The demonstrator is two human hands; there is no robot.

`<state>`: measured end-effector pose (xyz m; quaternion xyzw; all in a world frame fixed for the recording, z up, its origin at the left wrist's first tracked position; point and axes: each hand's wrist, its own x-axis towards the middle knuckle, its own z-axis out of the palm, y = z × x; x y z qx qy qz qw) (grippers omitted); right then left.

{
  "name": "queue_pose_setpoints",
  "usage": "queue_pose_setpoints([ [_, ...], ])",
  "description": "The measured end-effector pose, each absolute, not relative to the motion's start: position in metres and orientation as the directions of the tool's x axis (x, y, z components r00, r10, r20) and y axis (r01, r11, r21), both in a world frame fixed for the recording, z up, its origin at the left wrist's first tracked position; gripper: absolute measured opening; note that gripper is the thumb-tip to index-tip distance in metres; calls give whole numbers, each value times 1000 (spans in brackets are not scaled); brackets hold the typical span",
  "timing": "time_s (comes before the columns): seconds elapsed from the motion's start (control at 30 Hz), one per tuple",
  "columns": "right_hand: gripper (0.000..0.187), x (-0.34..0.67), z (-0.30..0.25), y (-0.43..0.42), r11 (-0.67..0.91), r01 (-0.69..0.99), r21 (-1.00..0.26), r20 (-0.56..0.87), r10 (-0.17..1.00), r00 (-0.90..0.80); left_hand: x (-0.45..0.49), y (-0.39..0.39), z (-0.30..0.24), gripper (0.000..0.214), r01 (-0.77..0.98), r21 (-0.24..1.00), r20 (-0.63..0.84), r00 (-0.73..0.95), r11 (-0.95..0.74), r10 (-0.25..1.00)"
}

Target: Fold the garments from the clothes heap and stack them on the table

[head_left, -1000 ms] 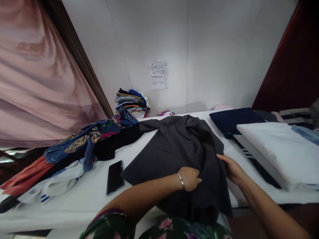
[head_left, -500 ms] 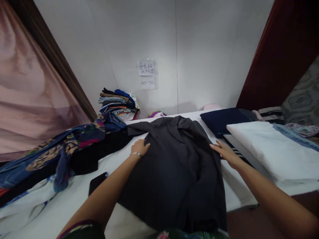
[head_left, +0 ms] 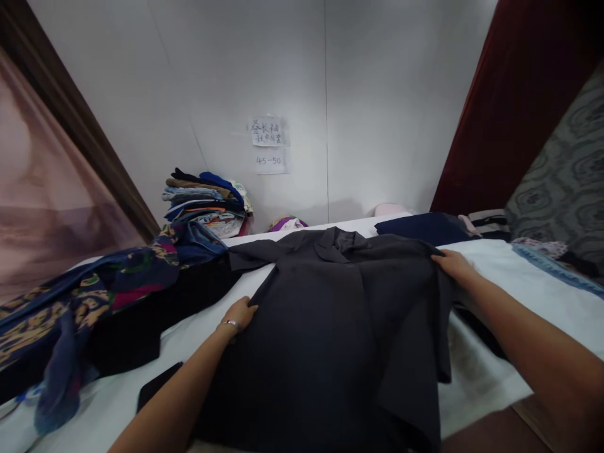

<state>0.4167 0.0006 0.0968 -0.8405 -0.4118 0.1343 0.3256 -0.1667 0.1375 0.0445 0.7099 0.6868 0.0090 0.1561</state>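
Now left hand (head_left: 238, 313) and right hand (head_left: 457, 265) hold coat (head_left: 321, 333) at both sides, fingers (head_left: 440, 256) clamped on it, maybe so it spreads wide.

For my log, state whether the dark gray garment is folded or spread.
Spread: the dark gray garment reaches wide between left hand and right hand, one sleeve extended sideways.

This is looking like an indoor work area for clothing: a dark garment (head_left: 321, 340) is lying across a white-covered table (head_left: 113, 402), a stack of folded clothes (head_left: 205, 201) is standing near a pale panelled wall (head_left: 387, 113), handwritten paper signs (head_left: 271, 132) are hanging there, and a pink curtain (head_left: 42, 207) is draping the left side.
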Motion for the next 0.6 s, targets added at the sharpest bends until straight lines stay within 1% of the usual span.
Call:
queue_pose_setpoints([
  [0.07,18,418,94,-4,-486,642,-593,-83,830,552,-173,133,45,18,970,243,-210,74,-21,975],
  [0.13,21,418,92,-6,-509,681,-527,-222,856,467,-178,131,45,17,967,253,-220,93,-36,971],
  [0.17,24,419,93,-5,-526,701,-482,-263,850,457,-181,132,45,17,966,254,-232,108,-47,967],
  [0.2,28,420,95,-1,-534,725,-435,-271,845,461,-182,134,47,18,966,252,-248,120,-56,961],
  [0.23,33,423,98,5,-524,754,-396,-248,852,461,-182,139,49,20,968,243,-265,126,-60,956],
  [0.27,40,426,102,14,-492,783,-380,-195,870,452,-181,146,53,24,971,230,-273,126,-62,954],
  [0.3,48,428,105,26,-441,809,-389,-121,895,430,-178,156,58,29,975,216,-264,118,-61,957],
  [0.37,58,430,111,56,-335,839,-429,10,927,375,-166,182,69,38,977,200,-172,109,-73,979],
  [0.4,59,429,113,74,-309,846,-435,38,932,360,-157,197,75,39,975,200,-102,114,-92,988],
  [0.43,58,426,112,92,-300,855,-422,42,936,350,-147,213,81,40,970,209,-25,134,-126,991],
  [0.5,56,416,108,125,-328,878,-349,10,936,353,-124,246,89,43,961,222,53,157,-165,986],
  [0.53,57,410,104,140,-357,883,-304,-15,929,371,-111,263,91,45,955,229,75,173,-186,982],
  [0.6,65,398,95,164,-438,870,-225,-65,898,436,-88,292,90,50,945,241,87,208,-224,974],
])
